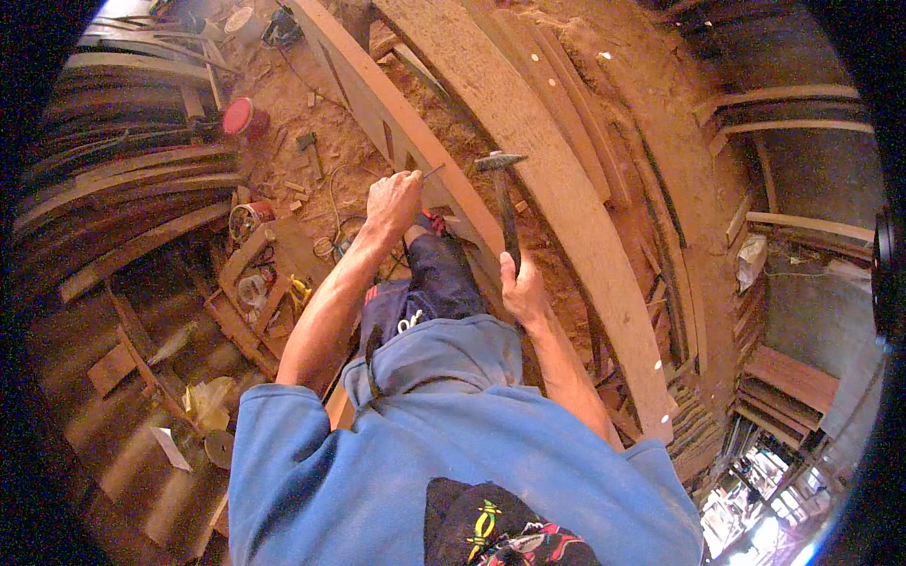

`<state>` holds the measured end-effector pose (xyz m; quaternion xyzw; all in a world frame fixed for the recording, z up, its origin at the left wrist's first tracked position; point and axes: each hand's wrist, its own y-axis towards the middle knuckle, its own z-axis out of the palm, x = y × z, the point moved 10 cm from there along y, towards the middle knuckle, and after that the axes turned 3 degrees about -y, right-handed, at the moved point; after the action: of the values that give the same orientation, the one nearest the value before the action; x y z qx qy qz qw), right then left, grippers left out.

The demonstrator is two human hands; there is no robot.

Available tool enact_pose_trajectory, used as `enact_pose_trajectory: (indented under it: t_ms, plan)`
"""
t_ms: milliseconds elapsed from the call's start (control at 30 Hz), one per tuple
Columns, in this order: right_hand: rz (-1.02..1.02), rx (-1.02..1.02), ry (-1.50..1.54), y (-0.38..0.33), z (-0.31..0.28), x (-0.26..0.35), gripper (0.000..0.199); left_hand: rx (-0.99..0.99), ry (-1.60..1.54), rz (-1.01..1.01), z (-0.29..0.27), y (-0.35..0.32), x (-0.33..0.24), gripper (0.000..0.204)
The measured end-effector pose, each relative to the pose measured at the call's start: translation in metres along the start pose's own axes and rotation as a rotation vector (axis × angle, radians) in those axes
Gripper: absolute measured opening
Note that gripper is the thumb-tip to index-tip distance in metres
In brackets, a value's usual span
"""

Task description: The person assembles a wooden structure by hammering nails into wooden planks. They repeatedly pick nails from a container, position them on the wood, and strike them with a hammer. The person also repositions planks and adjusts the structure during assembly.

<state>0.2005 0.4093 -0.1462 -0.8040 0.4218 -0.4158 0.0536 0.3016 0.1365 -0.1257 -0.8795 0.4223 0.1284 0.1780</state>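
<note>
My right hand (pixel 524 291) is closed round the handle of a hammer (pixel 508 212), whose metal head points up and away over the gap between two long timbers. My left hand (pixel 393 202) is a closed fist with a thin dark nail (pixel 433 172) sticking out of its fingers. The nail's tip reaches the near face of a narrow wooden beam (pixel 464 194), and the hammer head is apart from it. The beam runs from the far left down between my hands. To its right lies a broad plank (pixel 557 189).
Stacked boards (pixel 151 193) fill the left side. A red-topped bucket (pixel 241 116) and a tub (pixel 249 219) stand on the sawdust-covered floor, near a dark mallet-shaped tool (pixel 308 146) and wood scraps. Crumpled plastic (pixel 209 404) lies lower left. More planks (pixel 604 141) lie at right.
</note>
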Motion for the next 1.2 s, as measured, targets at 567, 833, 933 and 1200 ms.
enact_pose_trajectory:
  t_ms: [567, 833, 933, 1200]
  plan:
    - [0.288, 0.002, 0.502, -0.078, -0.016, -0.089, 0.051, -0.043, -0.684, -0.132, 0.060, -0.096, -0.055, 0.027]
    - [0.204, -0.022, 0.495, -0.132, -0.037, -0.143, 0.039, 0.005, -0.408, 0.009, 0.115, -0.157, -0.145, 0.017]
    - [0.267, 0.047, 0.306, -0.157, -0.040, -0.169, 0.065, 0.044, -0.303, -0.087, 0.130, -0.160, -0.143, 0.017]
    - [0.120, 0.048, 0.140, -0.174, -0.047, -0.183, 0.065, -0.061, -0.270, -0.076, 0.127, -0.154, -0.134, 0.021]
